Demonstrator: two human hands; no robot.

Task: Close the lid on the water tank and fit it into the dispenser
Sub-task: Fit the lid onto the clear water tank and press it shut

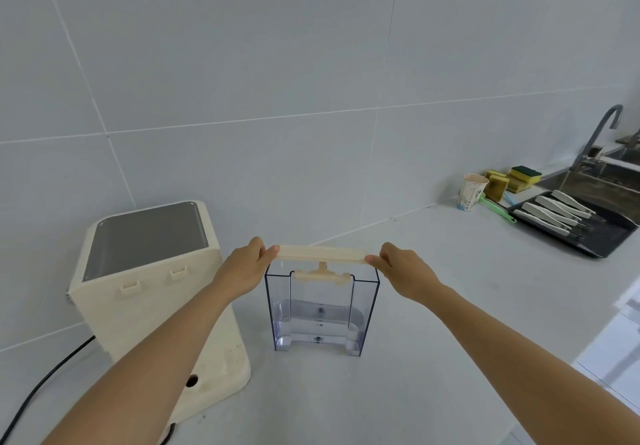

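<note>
Cream lid (pixel 322 254) hangs level just above the clear tank (pixel 322 309) on the bench (pixel 433 306), its ends pinched by the left hand (pixel 244 268) and right hand (pixel 405 269), dispenser (pixel 152 288) beside.

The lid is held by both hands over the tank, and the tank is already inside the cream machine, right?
Not quite. The head view shows the tank standing on the counter, beside the cream machine, not inside it. Both hands, left and right, do hold the lid over it.
</note>
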